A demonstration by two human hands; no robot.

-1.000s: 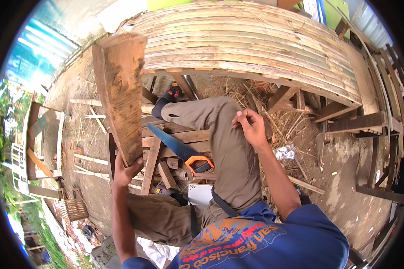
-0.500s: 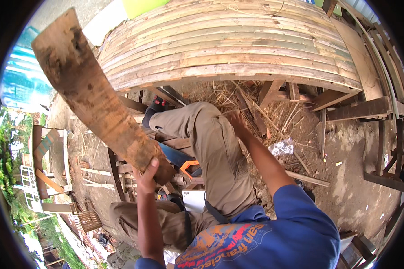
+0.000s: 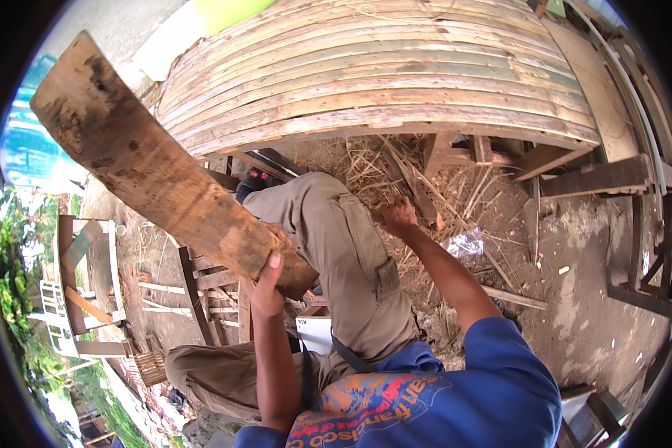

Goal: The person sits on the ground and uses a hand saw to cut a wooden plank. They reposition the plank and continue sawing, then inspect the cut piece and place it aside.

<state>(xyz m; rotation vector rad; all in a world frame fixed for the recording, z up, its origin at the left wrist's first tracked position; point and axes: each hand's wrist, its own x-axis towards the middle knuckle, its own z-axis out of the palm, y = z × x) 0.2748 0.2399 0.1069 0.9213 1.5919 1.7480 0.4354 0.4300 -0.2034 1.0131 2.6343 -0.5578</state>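
Note:
My left hand (image 3: pixel 266 290) is closed around the near end of a long, weathered brown wooden plank (image 3: pixel 153 168). Its thumb lies on the upper face, and some fingertips show at the far edge. The plank slants up to the left in front of my left leg, its far end raised and stained dark. Beyond my bent knee, my right hand (image 3: pixel 398 215) is low near the ground with curled fingers. A small brown end shows beside these fingers, but I cannot make out what it is.
A slatted wooden platform (image 3: pixel 381 82) stands ahead. Dry straw and wood scraps (image 3: pixel 407 175) lie under its edge, with crumpled clear plastic (image 3: pixel 464 243) nearby. A white box-like thing (image 3: pixel 315 334) is between my legs. Wooden frames (image 3: pixel 627 179) stand at right, a slatted wooden piece (image 3: pixel 215 280) at left.
The plank's far end has swung down and left, while its near end and my left hand moved right, covering the blue-and-orange saw. My right hand has shifted slightly nearer me and right.

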